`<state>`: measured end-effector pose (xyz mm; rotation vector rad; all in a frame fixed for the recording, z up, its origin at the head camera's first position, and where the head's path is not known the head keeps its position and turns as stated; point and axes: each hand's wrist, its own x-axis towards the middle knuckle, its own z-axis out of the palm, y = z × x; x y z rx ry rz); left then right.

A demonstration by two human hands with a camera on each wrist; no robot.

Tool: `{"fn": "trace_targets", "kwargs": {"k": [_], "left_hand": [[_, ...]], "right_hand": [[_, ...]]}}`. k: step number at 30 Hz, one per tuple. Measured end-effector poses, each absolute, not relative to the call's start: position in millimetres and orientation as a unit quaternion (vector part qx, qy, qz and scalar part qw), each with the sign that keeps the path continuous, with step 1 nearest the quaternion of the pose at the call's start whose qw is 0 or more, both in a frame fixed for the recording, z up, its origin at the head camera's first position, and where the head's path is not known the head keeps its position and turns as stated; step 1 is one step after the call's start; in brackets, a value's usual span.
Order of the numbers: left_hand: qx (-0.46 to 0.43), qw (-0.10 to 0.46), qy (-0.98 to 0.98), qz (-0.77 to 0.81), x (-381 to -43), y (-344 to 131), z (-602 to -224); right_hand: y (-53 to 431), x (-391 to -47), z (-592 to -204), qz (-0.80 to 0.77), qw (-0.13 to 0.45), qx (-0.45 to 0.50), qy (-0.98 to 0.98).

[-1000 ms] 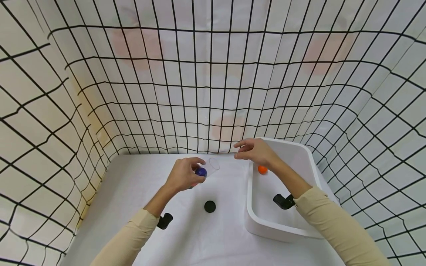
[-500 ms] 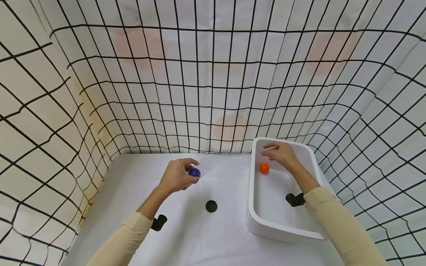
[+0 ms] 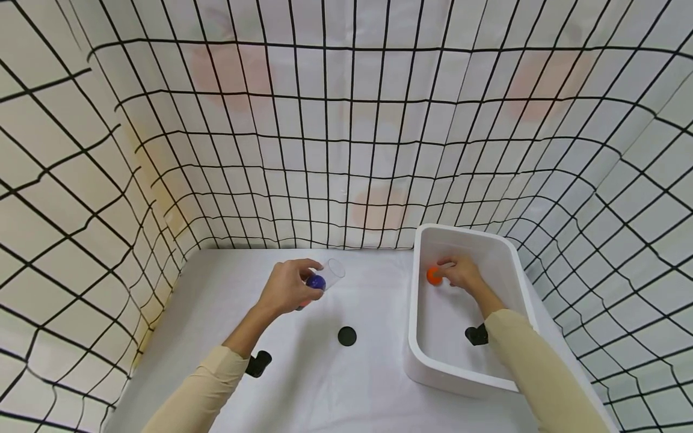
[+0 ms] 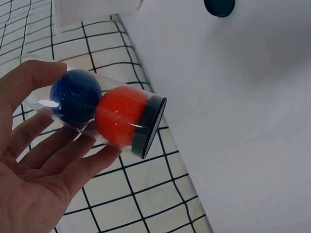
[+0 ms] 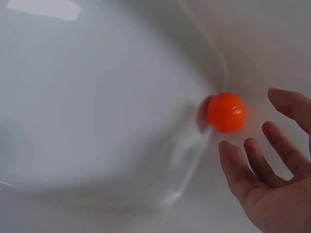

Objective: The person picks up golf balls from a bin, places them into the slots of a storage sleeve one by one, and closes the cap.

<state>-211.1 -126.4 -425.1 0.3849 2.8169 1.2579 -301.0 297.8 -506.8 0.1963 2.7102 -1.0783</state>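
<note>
The left hand (image 3: 287, 285) pinches a clear tube (image 3: 334, 273) between thumb and fingers, holding it tilted, its uncapped mouth pointing up and away from the palm; the blue ball (image 4: 76, 96) lies behind the thumb and the red ball (image 4: 119, 116) sits against the black cap (image 4: 149, 127). If that wrist dips so the mouth drops, the blue ball could roll out first; too loose a pinch could let the smooth plastic slide. The right hand (image 5: 279, 194) is spread, its fingertips apart from the orange ball (image 5: 227, 112) just ahead of them in the corner of the white bin (image 3: 441, 383). Touching only one side would probably send the ball rolling, and the nearby walls may crowd the fingers. Below the left hand and between both forearms, the black disc (image 3: 347, 336) on the worktop (image 3: 373, 313) could be knocked by a sleeve.
</note>
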Motion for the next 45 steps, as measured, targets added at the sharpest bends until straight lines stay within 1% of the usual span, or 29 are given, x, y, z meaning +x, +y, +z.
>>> {"fn": "trace_targets", "kwargs": {"k": [6,12,18,26,34,38,41,45], "left_hand": [[0.122,0.018,0.906,0.404,-211.5,-126.3,-426.0],[0.125,0.014,0.910,0.396,-210.7,-125.2,-425.5],[0.119,0.018,0.911,0.395,-210.1,-125.4,-425.0],[0.119,0.018,0.911,0.395,-209.3,-126.5,-424.4],[0.115,0.018,0.910,0.398,-208.2,-126.0,-426.9],[0.108,0.019,0.911,0.399,-207.3,-128.3,-427.8],[0.105,0.017,0.912,0.396,-206.8,-129.2,-427.8],[0.108,0.014,0.913,0.393,-206.9,-129.1,-427.7]], "right_hand": [[299.4,-302.0,-516.2,-0.370,0.124,0.083,0.917],[302.7,-302.6,-525.0,-0.405,0.129,0.090,0.901],[303.0,-302.9,-529.9,-0.438,0.150,0.107,0.880],[300.2,-304.9,-534.5,-0.468,0.147,0.108,0.865],[299.1,-303.3,-539.3,-0.453,0.202,0.097,0.863],[297.9,-302.6,-538.2,-0.456,0.221,0.094,0.857],[296.8,-302.7,-537.9,-0.460,0.229,0.094,0.853],[296.1,-303.2,-538.4,-0.458,0.226,0.097,0.854]]}}
